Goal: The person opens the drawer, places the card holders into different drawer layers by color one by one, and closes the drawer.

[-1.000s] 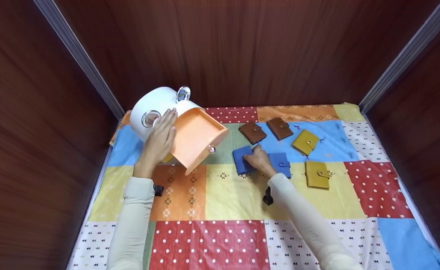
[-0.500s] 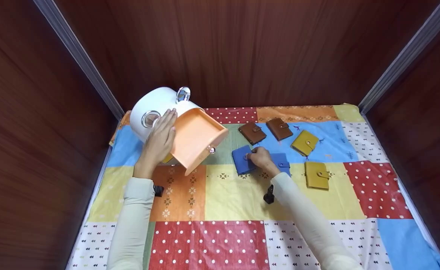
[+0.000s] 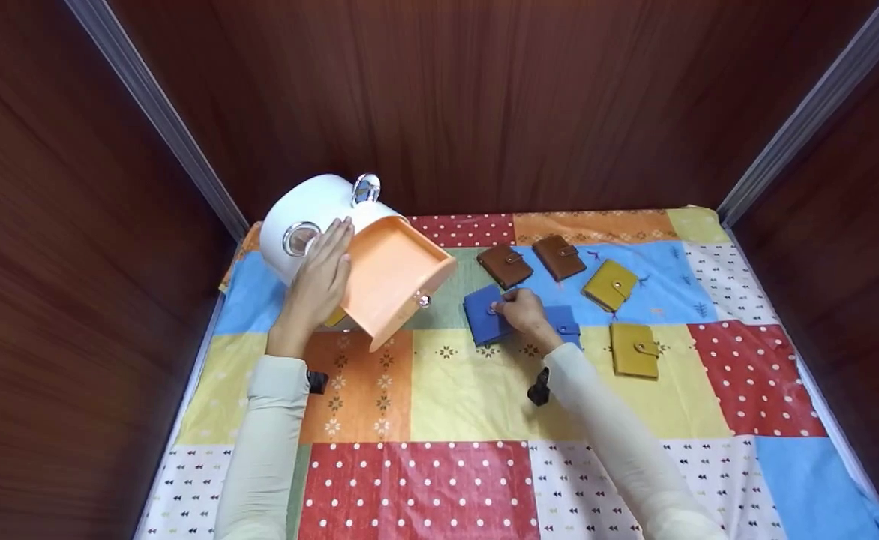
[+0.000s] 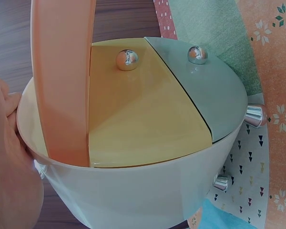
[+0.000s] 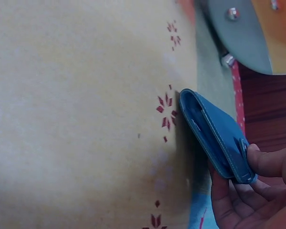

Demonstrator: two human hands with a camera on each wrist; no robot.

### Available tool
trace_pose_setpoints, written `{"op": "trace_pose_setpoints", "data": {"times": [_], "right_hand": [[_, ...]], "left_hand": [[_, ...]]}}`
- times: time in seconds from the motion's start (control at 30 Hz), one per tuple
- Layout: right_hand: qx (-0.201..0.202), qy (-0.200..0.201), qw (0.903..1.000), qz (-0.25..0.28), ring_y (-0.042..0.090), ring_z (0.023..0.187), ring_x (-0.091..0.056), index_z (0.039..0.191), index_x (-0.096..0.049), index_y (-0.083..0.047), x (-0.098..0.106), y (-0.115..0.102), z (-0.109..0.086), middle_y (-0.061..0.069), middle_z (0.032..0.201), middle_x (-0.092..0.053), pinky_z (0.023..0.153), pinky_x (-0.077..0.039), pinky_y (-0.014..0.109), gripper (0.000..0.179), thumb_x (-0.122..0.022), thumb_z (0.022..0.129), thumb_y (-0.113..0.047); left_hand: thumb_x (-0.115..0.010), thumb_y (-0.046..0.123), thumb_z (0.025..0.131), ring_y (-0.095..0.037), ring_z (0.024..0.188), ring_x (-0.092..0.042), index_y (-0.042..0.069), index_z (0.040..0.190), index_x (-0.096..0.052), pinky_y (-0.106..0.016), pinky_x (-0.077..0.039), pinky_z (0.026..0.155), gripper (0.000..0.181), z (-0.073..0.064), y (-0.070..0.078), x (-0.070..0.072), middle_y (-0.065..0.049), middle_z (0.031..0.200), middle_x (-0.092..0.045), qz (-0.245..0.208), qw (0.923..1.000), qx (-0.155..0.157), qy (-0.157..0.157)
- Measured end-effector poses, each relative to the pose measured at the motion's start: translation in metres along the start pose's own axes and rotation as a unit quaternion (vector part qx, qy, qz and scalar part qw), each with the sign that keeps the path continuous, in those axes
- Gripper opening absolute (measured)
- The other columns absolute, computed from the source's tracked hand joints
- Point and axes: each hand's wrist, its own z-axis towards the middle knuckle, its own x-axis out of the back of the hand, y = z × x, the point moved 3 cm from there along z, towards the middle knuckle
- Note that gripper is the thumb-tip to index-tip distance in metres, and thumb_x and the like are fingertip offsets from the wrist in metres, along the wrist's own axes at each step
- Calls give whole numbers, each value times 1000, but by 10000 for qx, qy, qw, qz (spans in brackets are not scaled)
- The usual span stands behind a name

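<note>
A white rounded drawer box [image 3: 312, 202] stands at the left with its peach drawer [image 3: 391, 274] pulled out. My left hand [image 3: 317, 283] rests on the box's side, fingers straight. In the left wrist view a yellow drawer [image 4: 143, 109] and a grey-green drawer [image 4: 205, 90] are closed. With thumb on the clasp and fingers underneath, my right hand [image 3: 526, 313] pinches a blue wallet [image 3: 482, 311]; the right wrist view shows this blue wallet [image 5: 219, 133] tilted, one edge raised. A second blue wallet [image 3: 565, 330] lies partly hidden behind that hand.
Two brown wallets, one brown wallet [image 3: 505, 265] left of the other brown wallet [image 3: 559, 257], lie at the back. Farther right are a mustard wallet [image 3: 610, 285] and another mustard wallet [image 3: 634, 350]. Brown panel walls [image 3: 439, 105] enclose the patchwork cloth [image 3: 454, 397].
My right hand has closed its thumb and fingers on the blue wallet and raised it slightly, shifting it a little away from me. The left hand and box have stayed still.
</note>
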Motion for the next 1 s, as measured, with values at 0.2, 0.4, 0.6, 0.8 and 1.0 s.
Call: {"op": "trace_pose_setpoints", "data": {"times": [0.2, 0.4, 0.6, 0.8, 1.0], "right_hand": [[73, 69, 9999, 74, 17, 74, -40, 82, -52, -10, 6, -8, 0, 0, 79, -42, 70, -32, 33, 28, -68, 105, -16], [136, 138, 9997, -175, 23, 92, -56, 116, -70, 3, 13, -16, -1, 14, 105, -67, 80, -46, 35, 26, -67, 106, -20], [347, 207, 9987, -305, 34, 116, -67, 139, -64, 8, 21, -22, -1, 28, 138, -68, 98, -57, 46, 45, -66, 106, -22], [247, 204, 9995, -63, 20, 81, -64, 139, -65, 4, 28, -28, -2, 24, 129, -72, 65, -53, 30, 44, -65, 107, -26], [384, 353, 9986, -72, 26, 102, -71, 137, -68, 3, 33, -37, -3, 23, 129, -74, 82, -58, 34, 41, -67, 107, -25]], "left_hand": [[-40, 17, 115, -27, 166, -22, 7, 167, -32, -45, -8, 139, 53, 0, -1, -1, -8, 176, -29, 46, 10000, 20, -18], [-40, 16, 115, -28, 166, -22, 6, 166, -33, -45, -9, 139, 53, 0, -1, 0, -9, 176, -29, -9, 10000, -27, 3], [-38, 19, 115, -28, 165, -24, 5, 166, -34, -45, -9, 139, 52, -1, -1, 0, -9, 175, -31, -42, 10000, -45, 45], [-39, 18, 115, -29, 165, -24, 5, 166, -33, -46, -9, 139, 52, -1, -1, 0, -10, 175, -30, -49, 10000, -36, 35], [-38, 19, 115, -27, 166, -22, 6, 166, -33, -44, -9, 139, 52, -1, -1, -1, -9, 176, -30, -39, 10000, -5, 6]]}}
